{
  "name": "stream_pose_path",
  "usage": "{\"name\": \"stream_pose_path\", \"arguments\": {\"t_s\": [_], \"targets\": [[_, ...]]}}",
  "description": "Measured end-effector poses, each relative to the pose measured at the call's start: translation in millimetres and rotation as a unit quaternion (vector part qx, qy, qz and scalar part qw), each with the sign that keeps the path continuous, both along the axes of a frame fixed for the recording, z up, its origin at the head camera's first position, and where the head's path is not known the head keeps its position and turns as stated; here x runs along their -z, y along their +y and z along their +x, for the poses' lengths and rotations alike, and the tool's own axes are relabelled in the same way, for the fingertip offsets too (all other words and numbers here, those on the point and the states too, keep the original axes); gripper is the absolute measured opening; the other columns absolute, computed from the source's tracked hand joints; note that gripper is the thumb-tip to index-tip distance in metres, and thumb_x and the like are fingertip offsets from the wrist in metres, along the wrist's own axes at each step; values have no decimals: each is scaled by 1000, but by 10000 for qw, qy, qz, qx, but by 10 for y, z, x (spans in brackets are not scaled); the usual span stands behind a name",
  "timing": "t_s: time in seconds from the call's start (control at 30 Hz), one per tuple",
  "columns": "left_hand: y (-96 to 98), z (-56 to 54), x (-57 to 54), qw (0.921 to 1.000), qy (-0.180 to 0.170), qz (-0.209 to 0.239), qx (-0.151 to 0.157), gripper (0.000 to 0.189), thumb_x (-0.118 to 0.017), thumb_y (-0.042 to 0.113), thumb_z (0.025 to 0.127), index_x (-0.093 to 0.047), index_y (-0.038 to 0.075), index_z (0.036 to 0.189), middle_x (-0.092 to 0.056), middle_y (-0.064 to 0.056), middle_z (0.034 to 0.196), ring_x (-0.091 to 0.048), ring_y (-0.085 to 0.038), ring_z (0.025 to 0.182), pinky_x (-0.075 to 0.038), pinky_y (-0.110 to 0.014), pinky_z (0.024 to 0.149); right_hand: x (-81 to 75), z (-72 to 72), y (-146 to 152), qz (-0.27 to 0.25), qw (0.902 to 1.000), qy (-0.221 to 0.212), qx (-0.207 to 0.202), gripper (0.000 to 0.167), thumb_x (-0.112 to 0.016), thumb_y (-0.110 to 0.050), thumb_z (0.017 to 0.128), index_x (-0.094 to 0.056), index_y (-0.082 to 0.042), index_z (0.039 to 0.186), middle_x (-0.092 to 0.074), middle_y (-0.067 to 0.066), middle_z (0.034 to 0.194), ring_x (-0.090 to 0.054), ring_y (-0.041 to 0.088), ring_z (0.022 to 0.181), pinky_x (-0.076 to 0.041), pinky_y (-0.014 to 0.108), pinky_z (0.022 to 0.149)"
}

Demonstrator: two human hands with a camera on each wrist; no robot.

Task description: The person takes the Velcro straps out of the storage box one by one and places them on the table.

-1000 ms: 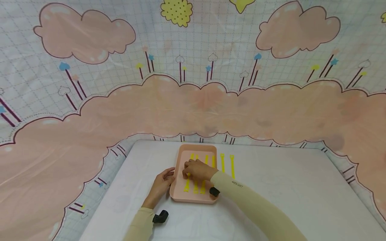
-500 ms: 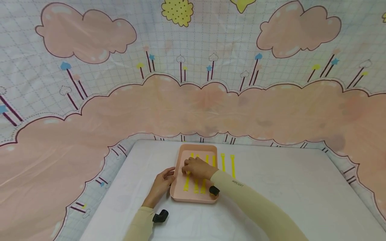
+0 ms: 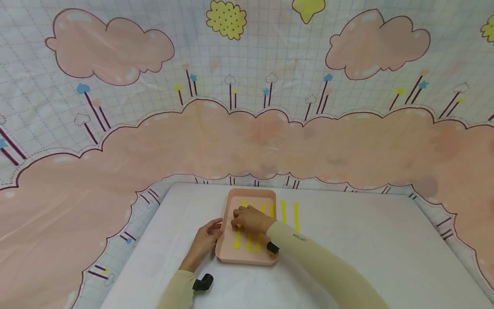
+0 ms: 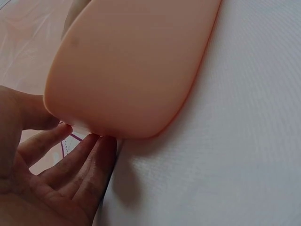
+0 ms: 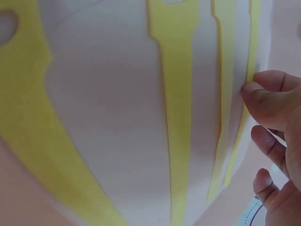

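- Four yellow strips (image 5: 178,103) lay lengthwise in the pink tray (image 3: 247,261), spaced side by side, which presumably left finger room between them.
- Thumb and finger of the right hand (image 3: 251,219) pinched the leftmost strip (image 5: 251,47) partway along, probably because so thin and narrow a piece was easiest to control by its edges.
- The left hand (image 3: 204,240) rested against the tray's left outer wall with relaxed fingers, likely steadying it against sliding.
- Two further strips (image 3: 296,216) lay on the white table (image 3: 359,223), near the tray's right side, seemingly kept within reach.
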State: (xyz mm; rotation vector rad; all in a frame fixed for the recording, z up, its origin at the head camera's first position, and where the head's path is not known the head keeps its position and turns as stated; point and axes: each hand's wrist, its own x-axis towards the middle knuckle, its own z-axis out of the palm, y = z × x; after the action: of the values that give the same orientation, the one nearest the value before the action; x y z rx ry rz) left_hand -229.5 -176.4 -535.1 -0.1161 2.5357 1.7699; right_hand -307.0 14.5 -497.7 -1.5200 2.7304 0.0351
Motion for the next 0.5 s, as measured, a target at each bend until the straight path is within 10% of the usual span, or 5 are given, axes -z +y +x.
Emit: {"name": "stream_pose_path", "arguments": {"t_s": [0.5], "targets": [[-4, -15, 7, 9999, -100, 50, -26, 42, -56, 8, 96, -55, 8, 138, -61, -21, 130, -63, -31, 116, -55, -39, 93, 12, -16, -29, 150, 9986, 417, -283, 18, -61, -14, 96, -69, -29, 104, -58, -8, 100, -50, 10, 95, -38, 22, 76]]}}
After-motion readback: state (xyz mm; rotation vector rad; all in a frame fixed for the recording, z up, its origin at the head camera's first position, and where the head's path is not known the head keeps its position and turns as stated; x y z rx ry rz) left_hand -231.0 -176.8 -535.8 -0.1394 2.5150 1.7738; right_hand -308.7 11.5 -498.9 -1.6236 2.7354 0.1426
